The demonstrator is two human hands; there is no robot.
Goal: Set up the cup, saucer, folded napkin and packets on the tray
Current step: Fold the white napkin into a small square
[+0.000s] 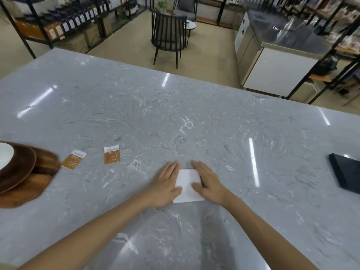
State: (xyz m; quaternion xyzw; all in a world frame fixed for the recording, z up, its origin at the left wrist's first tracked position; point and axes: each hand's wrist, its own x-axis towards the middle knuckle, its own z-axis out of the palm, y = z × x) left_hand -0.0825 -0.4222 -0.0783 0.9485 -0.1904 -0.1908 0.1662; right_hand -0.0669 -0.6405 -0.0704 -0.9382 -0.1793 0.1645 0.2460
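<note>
You are standing at a wide grey marble counter [175, 114] in a shop, with shelving and a dark chair [168, 35] beyond its far edge. Take the white napkin [188, 185] as your landmark: it lies flat on the counter straight in front of you, its long axis running away from you.

Your left hand [165, 184] lies spread and flat on the napkin's left edge, and your right hand [209, 182] lies spread and flat on its right edge. Neither hand grips anything; both seem to be pressing the fold down.

Everything else in the task lies to the napkin's left. The near packet [112, 154] sits left and slightly beyond it, and the far packet [74, 159] is further left again. The wooden tray [27, 191] lies well out at the counter's left edge, carrying the brown saucer [17, 168] and a white cup [4, 155] that is cut off by the frame.

So the napkin has to travel left, and your left hand is the nearer one to the packets and tray. A dark flat object [345, 173] lies well to the napkin's right and looks irrelevant.
</note>
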